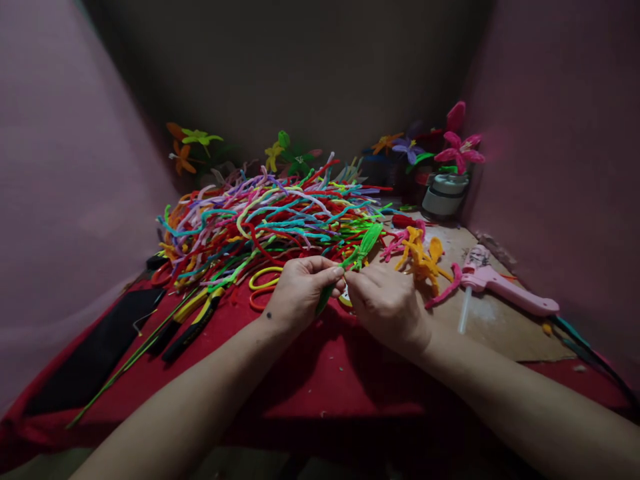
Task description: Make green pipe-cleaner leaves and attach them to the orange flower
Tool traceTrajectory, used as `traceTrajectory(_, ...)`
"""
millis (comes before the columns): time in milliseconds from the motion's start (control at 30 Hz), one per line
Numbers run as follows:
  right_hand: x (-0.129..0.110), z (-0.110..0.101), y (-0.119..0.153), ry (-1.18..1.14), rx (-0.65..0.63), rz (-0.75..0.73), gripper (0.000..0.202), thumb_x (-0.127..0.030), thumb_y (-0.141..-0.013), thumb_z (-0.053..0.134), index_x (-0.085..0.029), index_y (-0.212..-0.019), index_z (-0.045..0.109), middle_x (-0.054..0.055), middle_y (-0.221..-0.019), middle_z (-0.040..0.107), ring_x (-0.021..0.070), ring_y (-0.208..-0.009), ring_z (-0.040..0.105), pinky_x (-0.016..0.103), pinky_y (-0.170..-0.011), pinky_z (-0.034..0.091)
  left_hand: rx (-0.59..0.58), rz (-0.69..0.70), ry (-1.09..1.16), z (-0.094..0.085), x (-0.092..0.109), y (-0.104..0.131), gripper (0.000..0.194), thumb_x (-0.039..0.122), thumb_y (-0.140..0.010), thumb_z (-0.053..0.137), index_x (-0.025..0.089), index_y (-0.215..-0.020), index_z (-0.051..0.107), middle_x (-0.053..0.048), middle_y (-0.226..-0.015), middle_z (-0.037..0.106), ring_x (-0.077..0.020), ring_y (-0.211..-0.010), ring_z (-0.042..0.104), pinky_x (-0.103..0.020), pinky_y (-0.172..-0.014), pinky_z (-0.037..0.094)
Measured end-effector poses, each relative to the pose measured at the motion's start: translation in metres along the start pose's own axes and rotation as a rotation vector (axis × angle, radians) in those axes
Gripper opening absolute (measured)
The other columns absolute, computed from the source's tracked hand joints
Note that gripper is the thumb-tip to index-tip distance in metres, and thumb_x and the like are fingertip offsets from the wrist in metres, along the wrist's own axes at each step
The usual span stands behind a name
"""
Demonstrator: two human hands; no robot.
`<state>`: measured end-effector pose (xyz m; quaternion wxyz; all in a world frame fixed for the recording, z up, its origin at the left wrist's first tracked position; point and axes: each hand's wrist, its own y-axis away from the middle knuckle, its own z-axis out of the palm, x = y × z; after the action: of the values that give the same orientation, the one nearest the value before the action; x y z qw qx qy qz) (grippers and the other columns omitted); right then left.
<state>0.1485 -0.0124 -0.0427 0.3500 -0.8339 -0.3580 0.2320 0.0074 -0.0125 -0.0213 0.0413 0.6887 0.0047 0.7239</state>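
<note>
Both hands meet at the middle of the table around a bundle of green pipe cleaners (367, 243). My left hand (305, 287) is closed, thumb and fingers pinching the bundle's lower part, with a darker green end hanging below. Beside it my right hand (385, 300) has its fingers curled at the bundle's base; the fingertips are mostly hidden. The looped green top sticks up past the hands. Just behind lies a large heap of multicoloured pipe cleaners (280, 213). Orange pipe-cleaner pieces (423, 257) rest right of the bundle.
A pink glue gun (515, 287) lies on a cardboard sheet (500, 337) at right. At left are yellow-and-black pliers (193, 323), a black flat item (95, 353) and green stems (133, 360). Scissor handles (263, 280) show near my left hand. Pipe-cleaner flowers (460, 152) stand at the back.
</note>
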Motion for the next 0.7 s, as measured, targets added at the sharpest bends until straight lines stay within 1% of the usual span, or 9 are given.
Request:
traceTrajectory(67, 0.003, -0.002, 0.0, 0.175, -0.006, -0.113, 0.027, -0.018, -0.086, 0.044, -0.014, -0.064, 0.06, 0.004, -0.058, 0.057, 0.0137, -0.057, 0.047, 0.028, -0.056, 0.034, 0.001, 0.006, -0.05, -0.001, 0.001, 0.0, 0.013, 0.022, -0.068, 0.061, 0.012, -0.061, 0.06, 0.002, -0.053, 0.058, -0.0062, -0.048, 0.049, -0.018, -0.049, 0.037)
traceTrajectory(100, 0.004, -0.002, -0.001, 0.227, 0.014, -0.151, 0.025, -0.017, -0.086, 0.044, -0.014, -0.067, 0.061, 0.005, -0.063, 0.059, 0.015, -0.062, 0.048, 0.029, -0.058, 0.034, 0.003, 0.025, -0.102, -0.001, 0.001, 0.0, 0.013, 0.022, -0.068, 0.061, 0.012, -0.06, 0.06, 0.002, -0.052, 0.057, -0.0061, -0.047, 0.048, -0.018, -0.049, 0.037)
traceTrajectory(167, 0.006, -0.003, -0.002, 0.278, 0.058, -0.219, 0.021, -0.015, -0.086, 0.044, -0.014, -0.077, 0.063, 0.009, -0.08, 0.063, 0.0183, -0.078, 0.05, 0.031, -0.065, 0.036, -0.002, 0.092, -0.249, -0.003, 0.002, -0.001, 0.011, 0.02, -0.068, 0.06, 0.012, -0.061, 0.062, 0.003, -0.052, 0.056, -0.0062, -0.047, 0.046, -0.018, -0.048, 0.036)
traceTrajectory(233, 0.009, -0.004, -0.003, 0.285, 0.054, -0.28, 0.021, -0.014, -0.086, 0.042, -0.014, -0.082, 0.063, 0.01, -0.09, 0.063, 0.0205, -0.089, 0.048, 0.033, -0.073, 0.037, -0.023, 0.186, -0.423, -0.006, 0.001, -0.002, 0.012, 0.02, -0.07, 0.057, 0.012, -0.064, 0.064, 0.003, -0.054, 0.056, -0.007, -0.05, 0.046, -0.018, -0.05, 0.036)
traceTrajectory(333, 0.012, -0.005, -0.003, 0.262, -0.047, -0.299, 0.024, -0.015, -0.087, 0.04, -0.014, -0.079, 0.063, 0.008, -0.079, 0.062, 0.0214, -0.086, 0.047, 0.034, -0.075, 0.036, -0.045, 0.359, -0.697, -0.008, -0.003, -0.003, 0.015, 0.02, -0.073, 0.054, 0.013, -0.066, 0.066, 0.001, -0.056, 0.058, -0.0084, -0.053, 0.048, -0.019, -0.053, 0.036)
traceTrajectory(467, 0.014, -0.003, 0.001, 0.182, -0.123, -0.195, 0.024, -0.014, -0.086, 0.039, -0.014, -0.076, 0.061, 0.008, -0.069, 0.057, 0.0204, -0.077, 0.043, 0.035, -0.072, 0.036, -0.076, 0.596, -0.956, -0.01, -0.01, -0.001, 0.02, 0.014, -0.076, 0.049, 0.013, -0.06, 0.06, 0.002, -0.052, 0.054, -0.0078, -0.05, 0.046, -0.019, -0.05, 0.034)
traceTrajectory(567, 0.015, -0.002, 0.001, 0.028, -0.135, -0.061, 0.021, -0.012, -0.083, 0.042, -0.013, -0.072, 0.06, 0.008, -0.067, 0.056, 0.0195, -0.073, 0.044, 0.034, -0.071, 0.036, -0.113, 0.76, -1.065, -0.012, -0.015, 0.0, 0.019, 0.01, -0.077, 0.045, 0.013, -0.063, 0.057, 0.0, -0.056, 0.055, -0.0094, -0.053, 0.048, -0.02, -0.053, 0.036)
traceTrajectory(633, 0.016, -0.002, -0.001, -0.129, -0.151, 0.101, 0.017, -0.013, -0.08, 0.046, -0.013, -0.069, 0.059, 0.007, -0.066, 0.056, 0.0185, -0.071, 0.046, 0.032, -0.068, 0.037, -0.108, 0.88, -1.148, -0.013, -0.016, 0.0, 0.018, 0.009, -0.078, 0.043, 0.013, -0.068, 0.057, -0.002, -0.06, 0.056, -0.0116, -0.057, 0.049, -0.022, -0.055, 0.037)
traceTrajectory(700, 0.018, -0.002, -0.004, -0.364, -0.227, 0.335, 0.013, -0.017, -0.078, 0.05, -0.014, -0.067, 0.058, 0.005, -0.065, 0.056, 0.0163, -0.066, 0.048, 0.029, -0.061, 0.037, -0.089, 0.981, -1.224, -0.014, -0.017, 0.0, 0.018, 0.008, -0.078, 0.042, 0.013, -0.07, 0.057, -0.004, -0.061, 0.056, -0.0134, -0.058, 0.048, -0.024, -0.057, 0.038)
